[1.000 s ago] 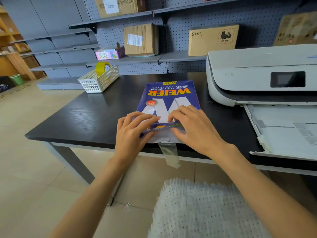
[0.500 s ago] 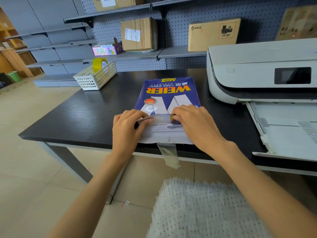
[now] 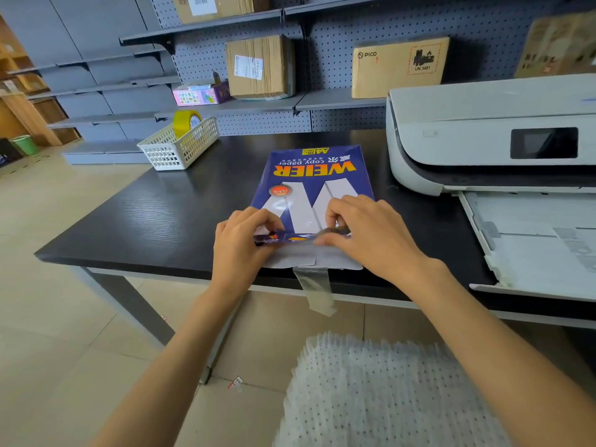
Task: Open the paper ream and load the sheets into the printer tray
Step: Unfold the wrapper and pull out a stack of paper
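Note:
A blue paper ream [image 3: 314, 175] marked WEIER lies flat on the black table [image 3: 161, 217], its near end at the table's front edge. My left hand [image 3: 240, 243] and my right hand [image 3: 371, 233] both pinch the wrapper's near end flap [image 3: 300, 237] and hold it folded up. Below the flap the white sheets [image 3: 316, 258] show. A strip of clear tape [image 3: 317, 290] hangs from the wrapper over the table edge. The white printer [image 3: 483, 137] stands at the right, with its tray [image 3: 532, 240] pulled out toward me.
A white plastic basket [image 3: 180, 146] with a yellow tape roll [image 3: 187, 122] sits at the table's back left corner. Grey pegboard shelves behind hold several cardboard boxes [image 3: 259, 66]. Tiled floor lies to the left and below.
Both hands have lifted the wrapper's near flap up and back, exposing more of the white sheets. The view has shifted slightly.

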`<state>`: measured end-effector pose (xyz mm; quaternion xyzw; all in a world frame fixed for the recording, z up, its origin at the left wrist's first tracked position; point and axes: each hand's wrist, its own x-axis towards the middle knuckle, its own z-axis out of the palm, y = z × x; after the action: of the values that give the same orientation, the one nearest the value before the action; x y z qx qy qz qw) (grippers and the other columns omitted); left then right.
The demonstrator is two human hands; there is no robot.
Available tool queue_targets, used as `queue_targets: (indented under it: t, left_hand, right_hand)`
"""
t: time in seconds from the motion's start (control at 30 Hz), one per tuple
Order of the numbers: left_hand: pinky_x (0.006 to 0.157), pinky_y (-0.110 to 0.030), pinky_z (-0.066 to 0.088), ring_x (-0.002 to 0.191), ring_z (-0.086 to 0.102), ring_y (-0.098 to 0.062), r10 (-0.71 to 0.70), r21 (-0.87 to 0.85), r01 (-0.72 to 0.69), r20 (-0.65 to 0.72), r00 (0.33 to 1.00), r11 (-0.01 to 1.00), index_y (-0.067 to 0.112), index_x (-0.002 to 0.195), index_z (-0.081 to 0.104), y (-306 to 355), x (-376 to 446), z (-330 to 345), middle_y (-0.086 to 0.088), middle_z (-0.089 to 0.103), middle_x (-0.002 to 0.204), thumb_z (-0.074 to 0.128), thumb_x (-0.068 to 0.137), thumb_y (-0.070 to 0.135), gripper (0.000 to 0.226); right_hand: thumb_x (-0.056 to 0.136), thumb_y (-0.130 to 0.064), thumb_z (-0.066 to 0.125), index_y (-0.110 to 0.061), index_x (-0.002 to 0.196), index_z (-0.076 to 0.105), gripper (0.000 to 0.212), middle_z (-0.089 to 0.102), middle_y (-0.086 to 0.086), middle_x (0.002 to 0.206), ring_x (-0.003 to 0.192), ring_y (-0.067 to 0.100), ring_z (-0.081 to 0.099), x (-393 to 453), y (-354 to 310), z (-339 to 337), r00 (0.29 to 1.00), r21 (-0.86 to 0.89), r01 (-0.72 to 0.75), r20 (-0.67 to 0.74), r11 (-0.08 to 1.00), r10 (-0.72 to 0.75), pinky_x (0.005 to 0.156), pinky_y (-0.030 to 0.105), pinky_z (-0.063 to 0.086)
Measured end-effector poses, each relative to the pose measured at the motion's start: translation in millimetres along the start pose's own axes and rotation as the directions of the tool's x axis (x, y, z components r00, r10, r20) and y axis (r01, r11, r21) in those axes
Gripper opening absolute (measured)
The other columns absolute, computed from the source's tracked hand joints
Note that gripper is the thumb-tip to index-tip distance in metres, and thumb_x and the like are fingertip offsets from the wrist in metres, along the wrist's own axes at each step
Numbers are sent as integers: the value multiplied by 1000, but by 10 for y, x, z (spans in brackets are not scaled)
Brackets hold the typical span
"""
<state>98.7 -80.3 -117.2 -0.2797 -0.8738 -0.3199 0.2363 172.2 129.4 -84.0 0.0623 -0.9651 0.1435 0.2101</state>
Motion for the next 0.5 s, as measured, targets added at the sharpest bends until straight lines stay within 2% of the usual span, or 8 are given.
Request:
queue_targets:
  t: [0.07,0.23,0.37,0.43,0.5]
  left_hand:
    - [83,-48,48,92,55,-13,-10,-5,10,8,1000,1000,24,86,66,-24,-9,-15,12,64,91,78,75,11,21]
    - [86,-44,46,95,53,-10,-1,-4,1,14,1000,1000,24,90,67,-26,-36,-62,13,63,95,74,77,8,22]
    - [86,-42,49,98,53,-10,13,-5,-12,84,996,1000,27,97,69,-24,-23,-132,14,64,98,71,85,20,14]
    - [83,-34,50,98,51,-10,-2,0,2,128,992,1000,27,100,70,-11,-15,-179,11,65,100,71,85,17,17]
    - [77,-18,46,99,52,-12,-23,0,24,170,985,1000,25,102,70,8,-12,-233,8,66,104,72,84,13,22]
  right_hand:
    - [77,-59,68,-24,92,57,40,59,-9,90,88,15,52,-20,15,-30,1000,-47,-2,26,999,4,73,33,38]
    - [82,-44,71,-24,96,58,28,58,-7,95,92,19,54,-33,32,-62,998,-80,-47,25,996,49,71,31,33]
    - [81,-32,75,-24,96,59,22,60,-5,99,97,19,55,-16,23,-127,990,-60,-93,96,994,98,75,33,35]
    - [79,-29,77,-25,93,59,23,56,-5,96,97,20,54,-18,44,-188,983,-57,-116,137,992,123,77,34,35]
    - [75,-29,80,-26,94,59,28,52,-6,96,96,19,51,-29,53,-245,972,-60,-136,184,989,145,77,35,35]
